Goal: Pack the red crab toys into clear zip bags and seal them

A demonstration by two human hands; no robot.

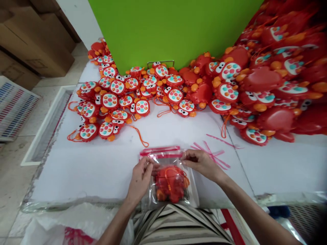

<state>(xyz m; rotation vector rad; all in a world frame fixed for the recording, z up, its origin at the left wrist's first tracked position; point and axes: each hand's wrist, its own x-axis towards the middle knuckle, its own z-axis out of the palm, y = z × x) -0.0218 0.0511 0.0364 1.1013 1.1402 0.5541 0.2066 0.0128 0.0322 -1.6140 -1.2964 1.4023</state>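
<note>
A clear plastic bag [194,190] with a pink strip across its top lies at the table's front edge, close to my body. Inside it, a red crab-shaped toy [171,185] shows its plain back, with an orange cord loop on top. My left hand [141,175] is closed at the bag's upper left side, fingers curled and thumb against the plastic. At the upper right corner, my right hand [201,164] pinches the bag between thumb and fingers. A second pink strip [160,149] shows just beyond the bag's top.
Many similar toys [109,100] are heaped across the back of the white table [102,170], piled higher at right. Behind them stands a green panel [173,30]. Loose pink strips [214,154] lie right of the bag. Cardboard boxes [35,37] and a white plastic crate [15,105] are at left.
</note>
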